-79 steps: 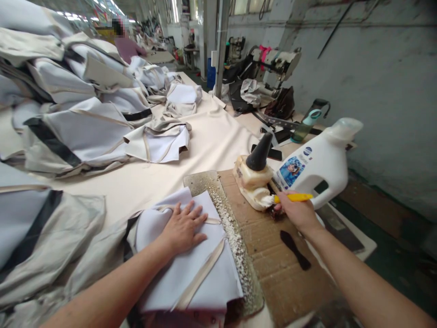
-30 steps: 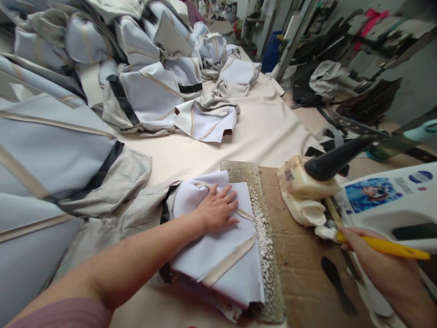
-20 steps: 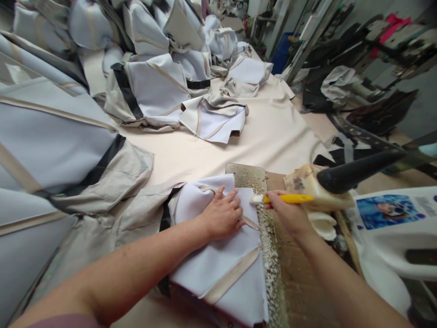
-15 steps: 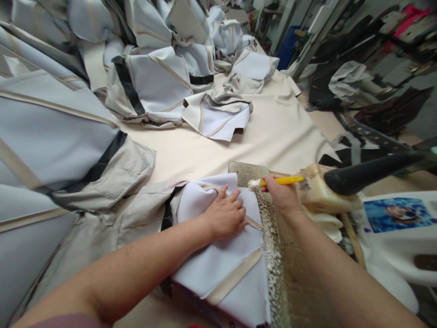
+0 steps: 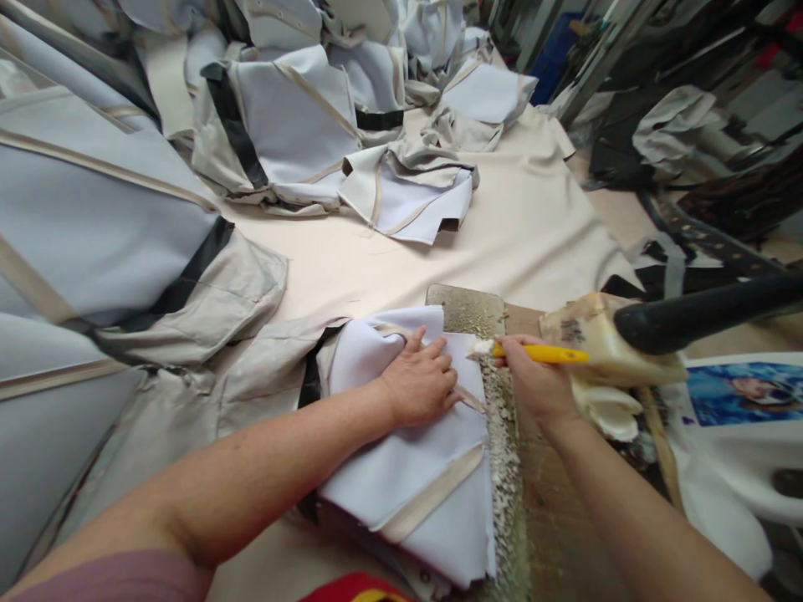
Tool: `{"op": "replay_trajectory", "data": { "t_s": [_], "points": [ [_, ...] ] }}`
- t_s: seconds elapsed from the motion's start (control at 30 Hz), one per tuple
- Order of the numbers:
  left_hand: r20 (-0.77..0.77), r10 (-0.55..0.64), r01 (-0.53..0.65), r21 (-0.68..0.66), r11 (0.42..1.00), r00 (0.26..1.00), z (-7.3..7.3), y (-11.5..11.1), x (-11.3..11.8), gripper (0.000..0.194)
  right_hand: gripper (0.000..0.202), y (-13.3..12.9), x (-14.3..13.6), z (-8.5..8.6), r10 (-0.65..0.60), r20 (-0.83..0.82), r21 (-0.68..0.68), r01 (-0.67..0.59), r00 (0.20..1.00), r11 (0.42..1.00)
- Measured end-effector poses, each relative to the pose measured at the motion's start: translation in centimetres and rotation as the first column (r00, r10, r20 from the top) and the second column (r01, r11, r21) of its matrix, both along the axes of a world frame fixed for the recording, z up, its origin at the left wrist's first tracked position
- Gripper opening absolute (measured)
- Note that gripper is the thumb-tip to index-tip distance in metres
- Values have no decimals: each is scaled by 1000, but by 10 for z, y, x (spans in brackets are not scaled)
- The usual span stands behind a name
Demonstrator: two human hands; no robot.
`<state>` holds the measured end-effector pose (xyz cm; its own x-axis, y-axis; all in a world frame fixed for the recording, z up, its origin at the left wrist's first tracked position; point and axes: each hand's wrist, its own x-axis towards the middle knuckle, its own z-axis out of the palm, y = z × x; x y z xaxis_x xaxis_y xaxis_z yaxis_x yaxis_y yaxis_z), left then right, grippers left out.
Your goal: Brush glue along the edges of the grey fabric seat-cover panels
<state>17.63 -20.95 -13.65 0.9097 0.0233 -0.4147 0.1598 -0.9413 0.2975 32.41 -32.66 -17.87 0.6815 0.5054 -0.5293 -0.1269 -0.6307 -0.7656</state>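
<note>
My left hand (image 5: 423, 380) lies with fingers spread on a white sewn piece (image 5: 414, 460) that has beige tape strips across it. In my right hand (image 5: 533, 380) is a brush with a yellow handle (image 5: 555, 354), gripped between thumb and fingers. Its bristles (image 5: 482, 348), coated white, are at the piece's right edge, near the upper corner; whether they touch it I cannot tell. Under that edge runs a narrow board (image 5: 465, 301) crusted with lumpy whitish residue (image 5: 505, 456).
Several similar white and grey pieces (image 5: 294, 109) are heaped at the left and back. Pale beige material (image 5: 520, 217) covers the table. To the right stand a yellowed plastic container (image 5: 580, 322), a black tapered object (image 5: 703, 313) and a white chair with a picture (image 5: 746, 393).
My right hand has moved slightly right and down, and the brush now points more to the left along the piece's edge. My left hand stays on the piece. The view has shifted a little.
</note>
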Motion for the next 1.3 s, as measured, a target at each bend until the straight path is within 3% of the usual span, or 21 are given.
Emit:
{"op": "replay_trajectory", "data": {
  "t_s": [0.07, 0.2, 0.3, 0.6, 0.7, 0.87, 0.97, 1.07, 1.23, 1.3],
  "points": [
    [-2, 3, -3, 0, 1000, 1000, 0, 0, 0, 35, 27, -5, -4, 1, 24, -15, -8, -24, 1000, 1000],
    [11, 4, -4, -1, 1000, 1000, -2, 0, -1, 35, 29, -39, -17, 15, 117, -85, -81, -124, 990, 989],
    [24, 5, -5, -4, 1000, 1000, -4, 0, -2, 36, 29, -55, -20, 18, 159, -79, -28, -161, 984, 986],
    [28, 18, -18, -12, 1000, 999, -6, -1, -3, 35, 27, -62, -18, 11, 305, 72, 77, -310, 950, 947],
    [32, 21, -20, -10, 1000, 999, -7, -1, -3, 34, 25, -50, -14, -2, 224, 157, 94, -240, 962, 966],
    [19, 18, -18, -2, 1000, 1000, -6, -1, -2, 34, 22, 8, 2, -30, 57, 146, 163, -81, 988, 983],
    [8, 13, -13, -2, 1000, 1000, -3, 0, 0, 33, 19, 30, 8, -38, -24, 109, 160, 6, 994, 987],
    [0, 13, -13, -9, 1000, 1000, -1, 0, 1, 33, 20, 18, 5, -27, 11, 69, 95, -18, 998, 995],
    [9, 10, -10, -12, 1000, 1000, -5, 0, 0, 33, 24, -42, -16, 13, 150, -25, -11, -150, 988, 989],
    [14, 5, -5, -10, 1000, 1000, -6, -1, -1, 33, 25, -56, -23, 22, 168, -31, 0, -168, 985, 986]
  ]
}}
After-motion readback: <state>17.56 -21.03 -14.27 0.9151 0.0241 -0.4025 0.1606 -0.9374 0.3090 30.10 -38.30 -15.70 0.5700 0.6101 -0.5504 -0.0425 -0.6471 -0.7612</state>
